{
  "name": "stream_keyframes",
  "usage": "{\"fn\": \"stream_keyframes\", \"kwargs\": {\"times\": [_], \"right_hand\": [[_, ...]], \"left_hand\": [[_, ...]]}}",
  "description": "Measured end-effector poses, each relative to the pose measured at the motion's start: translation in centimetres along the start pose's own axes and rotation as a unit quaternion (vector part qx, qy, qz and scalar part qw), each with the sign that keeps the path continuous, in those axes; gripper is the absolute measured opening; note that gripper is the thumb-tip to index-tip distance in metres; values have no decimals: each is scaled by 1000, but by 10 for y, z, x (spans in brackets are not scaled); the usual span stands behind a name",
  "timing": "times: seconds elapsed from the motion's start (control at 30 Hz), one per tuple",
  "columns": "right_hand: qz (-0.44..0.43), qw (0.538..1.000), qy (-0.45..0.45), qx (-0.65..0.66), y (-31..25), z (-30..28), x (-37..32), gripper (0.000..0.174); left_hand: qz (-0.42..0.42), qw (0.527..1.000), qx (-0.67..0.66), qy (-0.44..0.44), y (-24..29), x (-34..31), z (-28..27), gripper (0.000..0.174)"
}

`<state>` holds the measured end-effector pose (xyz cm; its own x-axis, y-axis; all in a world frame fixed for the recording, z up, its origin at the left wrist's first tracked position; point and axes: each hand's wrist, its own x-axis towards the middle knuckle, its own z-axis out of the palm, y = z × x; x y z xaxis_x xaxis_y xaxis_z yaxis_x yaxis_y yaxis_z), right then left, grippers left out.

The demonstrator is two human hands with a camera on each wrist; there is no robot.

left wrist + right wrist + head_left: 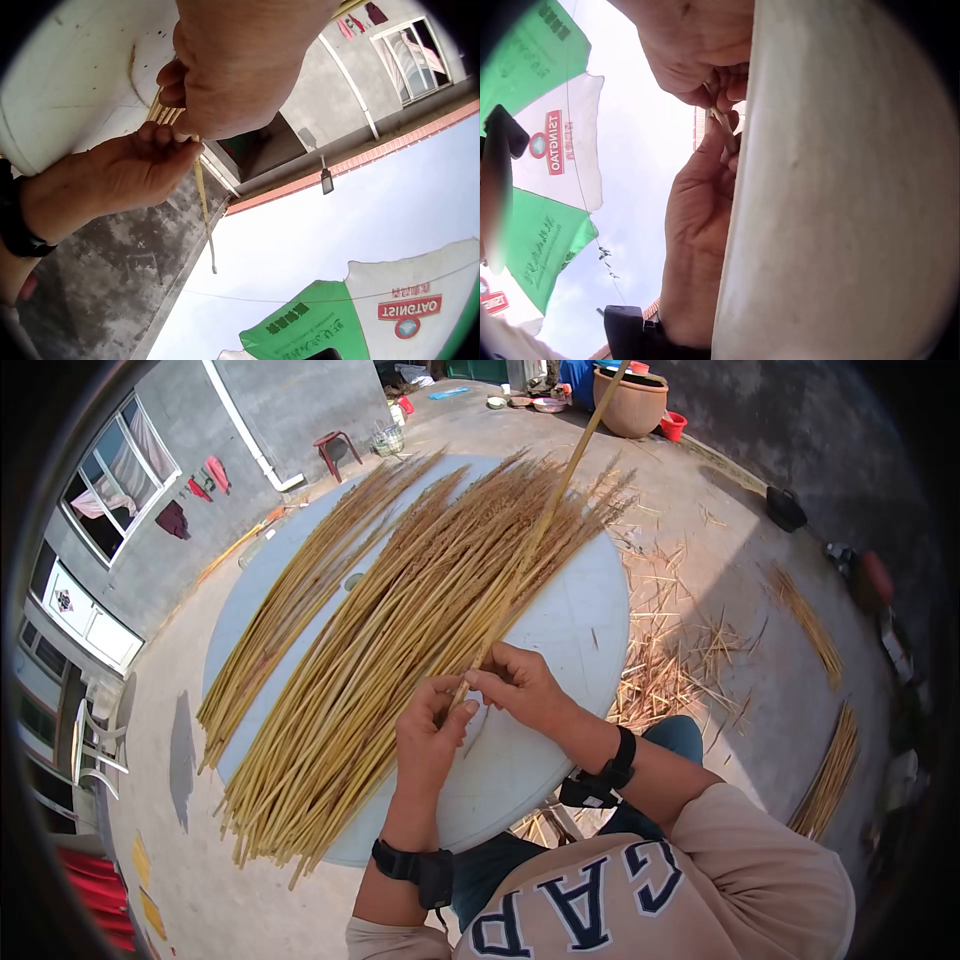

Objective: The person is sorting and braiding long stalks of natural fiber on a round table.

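Observation:
Both hands meet at the near side of a round pale table (575,620). Thumb and fingers of my left hand (428,725) pinch a long dry reed stalk (545,520) close to its lower end. Right beside it, my right hand (528,688) pinches the same stalk. The stalk slants up and away over the pile, past the table's far side. In the left wrist view, a thin end of the stalk (202,199) sticks out beyond the fingertips. A big pile of reed stalks (350,670) with brown feathery heads lies under and left of the hands.
A smaller row of stalks (285,610) lies along the table's left side. Broken straw bits (660,660) litter the ground at right, with tied-looking bundles (830,770) further out. A clay pot (630,405), a red stool (337,452) and a white chair (95,750) stand around.

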<state>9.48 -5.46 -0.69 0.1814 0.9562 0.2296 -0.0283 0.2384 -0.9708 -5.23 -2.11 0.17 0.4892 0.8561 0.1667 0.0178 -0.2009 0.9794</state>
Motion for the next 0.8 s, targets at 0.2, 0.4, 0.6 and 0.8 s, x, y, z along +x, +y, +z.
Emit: {"fn": "stream_keyframes", "kwargs": {"times": [0.2, 0.4, 0.6, 0.8], "right_hand": [[3, 1000, -17, 6, 3, -2, 0, 15], [-5, 999, -28, 24, 6, -3, 1, 15], [15, 998, -40, 35, 4, -4, 0, 15], [17, 998, -47, 37, 8, -5, 2, 14]], "left_hand": [[-21, 1000, -1, 2, -5, 1, -3, 14], [-6, 1000, 20, 15, -6, 2, -3, 12], [-84, 996, -19, -23, 3, 2, -6, 14], [-83, 995, -32, -38, 1, 1, -7, 18]]}}
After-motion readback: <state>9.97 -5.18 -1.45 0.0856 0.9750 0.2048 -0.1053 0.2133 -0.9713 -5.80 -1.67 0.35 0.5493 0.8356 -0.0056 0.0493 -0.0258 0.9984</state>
